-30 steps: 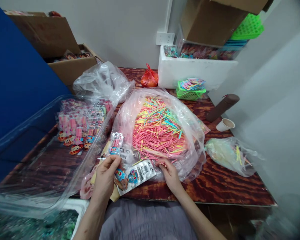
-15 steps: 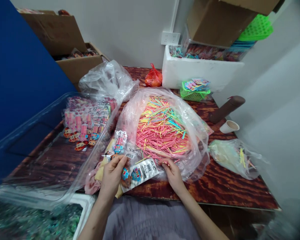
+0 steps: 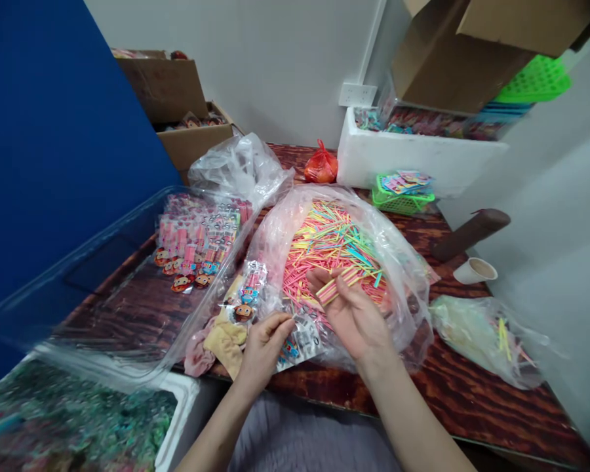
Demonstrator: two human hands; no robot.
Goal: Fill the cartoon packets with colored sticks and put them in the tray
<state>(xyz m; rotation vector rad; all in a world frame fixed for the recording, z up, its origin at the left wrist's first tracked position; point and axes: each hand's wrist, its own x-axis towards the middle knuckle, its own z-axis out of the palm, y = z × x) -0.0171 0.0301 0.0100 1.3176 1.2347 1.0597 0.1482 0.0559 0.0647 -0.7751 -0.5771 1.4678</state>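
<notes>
My right hand [image 3: 358, 318], palm turned up, holds a small bundle of thin pink and yellow sticks [image 3: 337, 286] under its thumb. It is over a large clear plastic bag [image 3: 270, 236] spread wide around a heap of loose coloured sticks [image 3: 327, 239]. My left hand [image 3: 267, 344] is closed in a pinch; a small pale tip shows at its fingertips, too small to name. Beneath and beside it lies a printed silvery packet [image 3: 307, 337], partly hidden by the hand. Left of that, a filled packet with a cartoon face [image 3: 248, 295] rests near a yellow cloth [image 3: 225, 337].
Many filled packets [image 3: 189, 239] lie inside a clear plastic tray [image 3: 177, 347] on the left. A foam box [image 3: 179, 393] stands in front below. Toward the right are a paper cup [image 3: 474, 271], a brown bottle [image 3: 472, 235] and a tied plastic bag [image 3: 476, 328]. A green basket [image 3: 403, 203] stands behind.
My right hand has risen from beside the packet to over the stick heap and turned palm up, showing the bundle. My left hand stays pinched near the packets. The whole view has shifted.
</notes>
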